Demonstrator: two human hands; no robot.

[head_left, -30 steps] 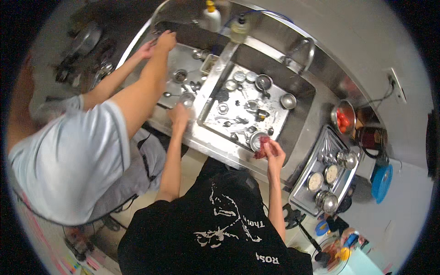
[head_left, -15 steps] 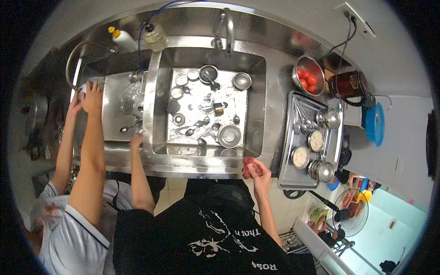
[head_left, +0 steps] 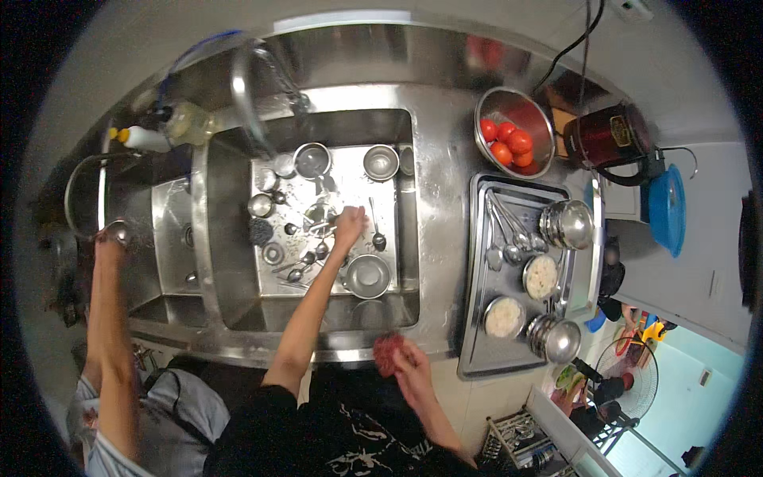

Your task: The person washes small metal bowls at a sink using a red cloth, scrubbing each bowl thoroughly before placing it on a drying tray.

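Observation:
My left hand [head_left: 348, 227] reaches down into the right sink basin [head_left: 306, 319], fingers curled among the metal ware; whatever they grip is hidden. Close to it lie several spoons [head_left: 321, 251], a wide metal bowl [head_left: 367, 277] and a single spoon [head_left: 379, 240]. My right hand [head_left: 415, 372] is closed on a red mesh scrubber [head_left: 388, 354] at the counter's front edge, outside the basin. Small metal bowls [head_left: 312, 161] stand toward the basin's far side, and a dark scouring pad [head_left: 261, 232] rests at its left.
A co-worker's arm [head_left: 111, 334] holds a metal piece [head_left: 118, 232] over the left basin [head_left: 176, 238]. To the right are a tray [head_left: 469, 318] with spoons and bowls, a bowl of tomatoes [head_left: 548, 155] and an electric kettle [head_left: 608, 139]. The faucet [head_left: 242, 103] arches over the sink.
My left hand has moved from the divider between the basins into the right basin. The right hand still holds the red scrubber. The view has shifted; the co-worker's hands have moved.

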